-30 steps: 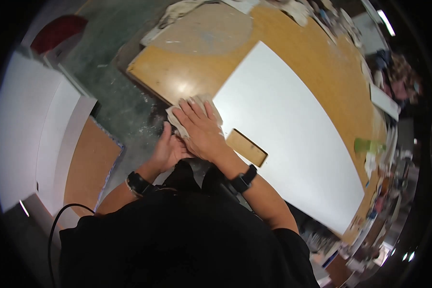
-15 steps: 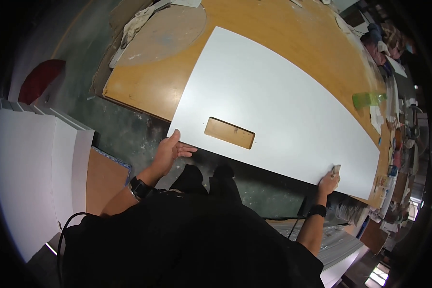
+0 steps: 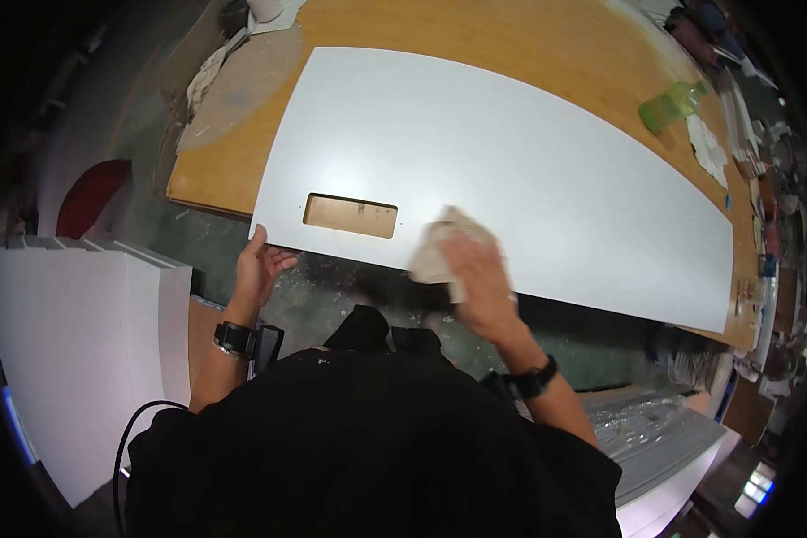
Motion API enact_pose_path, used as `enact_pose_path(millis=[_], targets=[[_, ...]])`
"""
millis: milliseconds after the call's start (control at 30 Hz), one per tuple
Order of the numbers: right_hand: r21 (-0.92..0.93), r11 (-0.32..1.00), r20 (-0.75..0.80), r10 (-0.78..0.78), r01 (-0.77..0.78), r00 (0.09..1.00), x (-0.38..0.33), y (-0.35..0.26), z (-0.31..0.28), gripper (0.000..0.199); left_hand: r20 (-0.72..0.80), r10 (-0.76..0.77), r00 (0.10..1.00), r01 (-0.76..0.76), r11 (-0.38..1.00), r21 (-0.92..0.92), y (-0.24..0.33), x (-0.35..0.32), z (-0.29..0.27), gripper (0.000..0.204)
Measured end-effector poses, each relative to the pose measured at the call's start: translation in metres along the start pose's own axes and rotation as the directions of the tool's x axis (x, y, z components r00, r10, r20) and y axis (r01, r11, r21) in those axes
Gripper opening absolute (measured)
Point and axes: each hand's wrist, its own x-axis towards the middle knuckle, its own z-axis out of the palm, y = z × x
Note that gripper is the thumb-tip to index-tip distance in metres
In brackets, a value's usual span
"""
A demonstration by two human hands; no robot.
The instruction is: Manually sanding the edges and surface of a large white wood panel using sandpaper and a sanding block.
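Because the near edge of the panel (image 3: pixel 502 170) juts out past the desk (image 3: pixel 211 179), the left hand (image 3: pixel 256 272) can put its thumb on the corner, at left of the frame, perhaps to steady it; its fingers show loosely below the edge, and whether this grip is clamped I cannot tell. At centre, the right hand (image 3: pixel 484 285) lies over a cloth (image 3: pixel 434 254), probably to spread the pressure; blur hides whether its fingers are together on it. The panel fills the upper middle.
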Motion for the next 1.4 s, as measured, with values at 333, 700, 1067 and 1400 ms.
enact_pose_path(millis=[333, 700, 1067, 1400], targets=[[-0.317, 0.484, -0.616, 0.549, -0.816, 0.565, -0.141, 0.244, -0.119, 0.038, -0.064, 0.033, 0.997, -0.032, 0.999, 0.018, 0.001, -0.007, 0.016, 0.052], [0.201, 0.947, -0.079, -0.240, 0.251, 0.968, 0.203, -0.070, 0.110, 0.048, 0.060, -0.065, 0.996, 0.066, 0.998, -0.016, -0.004, -0.006, 0.006, 0.056], [0.634, 0.708, -0.117, 0.486, -0.311, 0.866, 0.177, -0.001, -0.003, 0.065, 0.205, 0.272, 0.940, -0.340, 0.776, 0.530, 0.075, -0.013, 0.012, 0.022], [-0.148, 0.879, -0.383, 0.371, -0.453, 0.846, 0.060, 0.056, 0.005, 0.049, 0.730, 0.396, 0.557, -0.811, 0.067, 0.582, 0.050, 0.070, 0.103, 0.068]])
